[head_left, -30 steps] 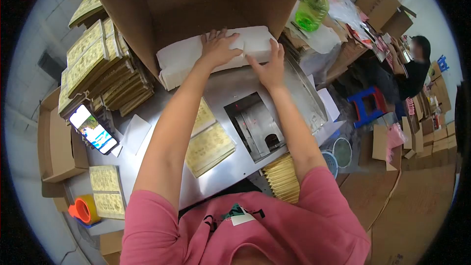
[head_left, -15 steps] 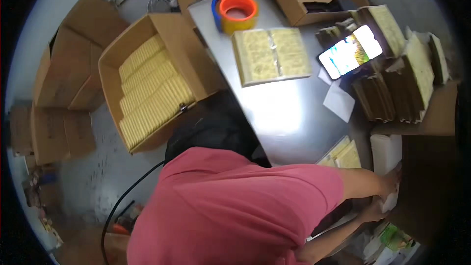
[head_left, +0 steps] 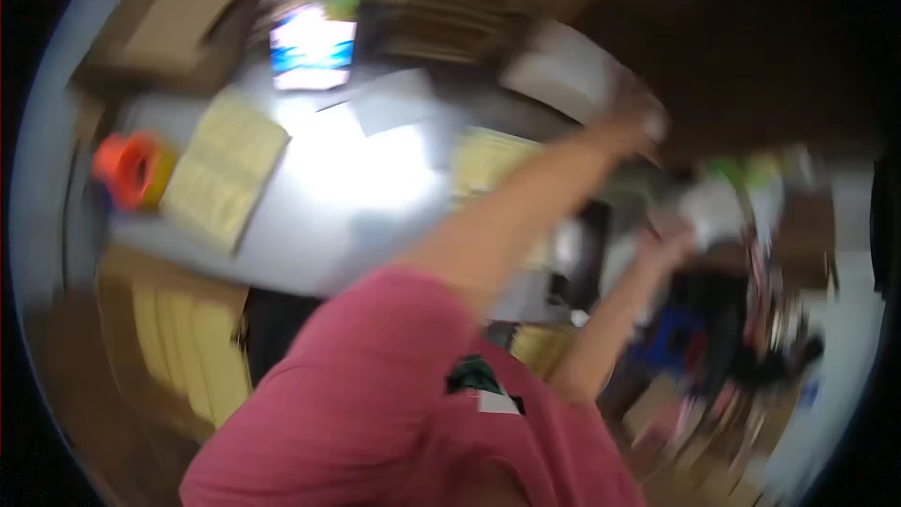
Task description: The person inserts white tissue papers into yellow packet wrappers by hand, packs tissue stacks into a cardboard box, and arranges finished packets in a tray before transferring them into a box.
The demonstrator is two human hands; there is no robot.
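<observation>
Our white paper stack (head_left: 561,72) is at one o'clock from the middle, near the big brown box (head_left: 760,56). Our left hand (head_left: 636,119) is by its right end. Our right hand (head_left: 668,233) is at three o'clock. Both are too blurry, so we can't tell if they hold anything. A lit phone (head_left: 314,28) is at eleven; an orange tape dispenser (head_left: 120,161) is at nine.
</observation>
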